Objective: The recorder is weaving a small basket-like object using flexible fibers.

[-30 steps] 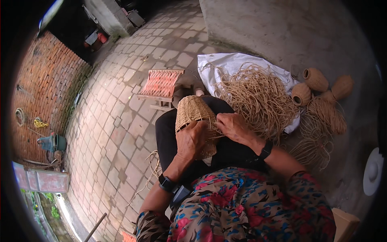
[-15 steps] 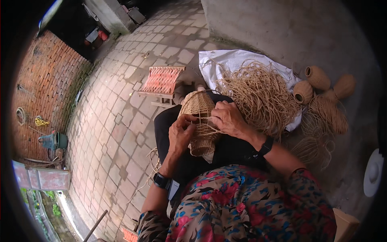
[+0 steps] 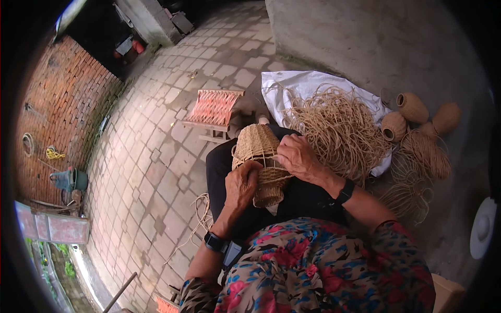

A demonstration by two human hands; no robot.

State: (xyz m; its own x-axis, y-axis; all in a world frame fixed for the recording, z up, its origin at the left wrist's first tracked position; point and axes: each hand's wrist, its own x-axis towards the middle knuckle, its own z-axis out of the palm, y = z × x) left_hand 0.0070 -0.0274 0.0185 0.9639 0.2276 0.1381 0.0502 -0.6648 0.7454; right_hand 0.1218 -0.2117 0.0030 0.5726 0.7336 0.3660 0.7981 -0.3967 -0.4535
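A half-woven tan wicker vessel [image 3: 259, 154] lies on my lap over dark trousers. My left hand [image 3: 241, 187] grips its lower left side, near the narrow neck. My right hand [image 3: 297, 156] presses on its right side, fingers curled over the weave and a strand. Both wrists wear dark bands. A loose heap of tan cane strands [image 3: 336, 130] lies on a white cloth [image 3: 292, 86] just beyond my right hand.
Three finished woven vessels [image 3: 412, 107] and bare wire-like frames [image 3: 417, 156] lie at the right. A small stool with a red woven seat [image 3: 214, 107] stands ahead on the paved ground. A brick wall [image 3: 57, 109] rises at the left; a white disc [image 3: 482, 229] sits far right.
The vessel has been turned and shifted on my lap; my left hand slid down to its lower side and my right hand moved onto its right flank.
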